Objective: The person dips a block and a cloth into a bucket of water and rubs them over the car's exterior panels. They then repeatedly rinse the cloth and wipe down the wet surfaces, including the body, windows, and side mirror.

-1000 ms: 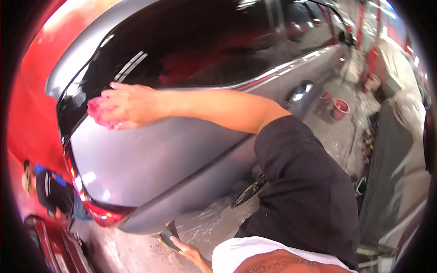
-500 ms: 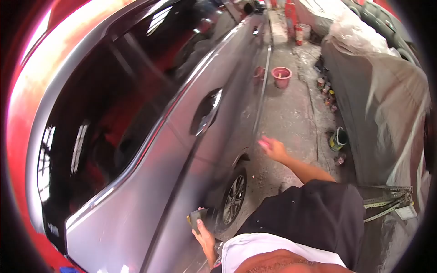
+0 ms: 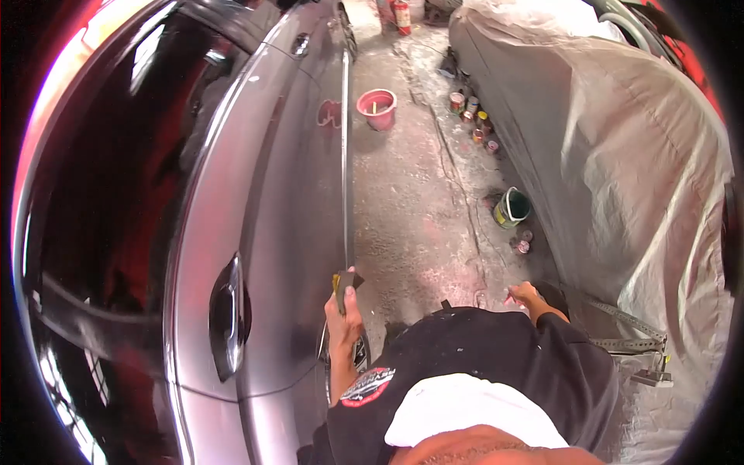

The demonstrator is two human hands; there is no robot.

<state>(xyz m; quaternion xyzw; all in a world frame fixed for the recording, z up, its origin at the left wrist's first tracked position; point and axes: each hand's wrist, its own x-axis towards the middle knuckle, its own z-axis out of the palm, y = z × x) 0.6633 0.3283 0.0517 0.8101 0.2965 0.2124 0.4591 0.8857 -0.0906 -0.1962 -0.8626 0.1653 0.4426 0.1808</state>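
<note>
My left hand (image 3: 345,324) is closed on a dark grey sanding block (image 3: 347,288) with a yellow edge, held up beside the car's side. The grey car (image 3: 267,325) fills the left, its black and chrome door handle (image 3: 232,318) to the left of that hand. On the other side of my body, my right hand (image 3: 527,297) is closed with a bit of pink showing at its fingers; I cannot tell what this pink thing is. Part of a wheel (image 3: 360,353) shows behind my left forearm.
A pink bucket (image 3: 377,110) stands on the concrete floor (image 3: 403,209) beside the car. Several small cans (image 3: 479,124) and a dark pail (image 3: 511,208) line the right, along a sheet-covered shape (image 3: 589,147). A metal frame (image 3: 632,341) stands near my right side.
The view has shifted along the car, with the door handle now lower in view. My left hand has risen with the sanding block; my right hand has drawn back towards my body.
</note>
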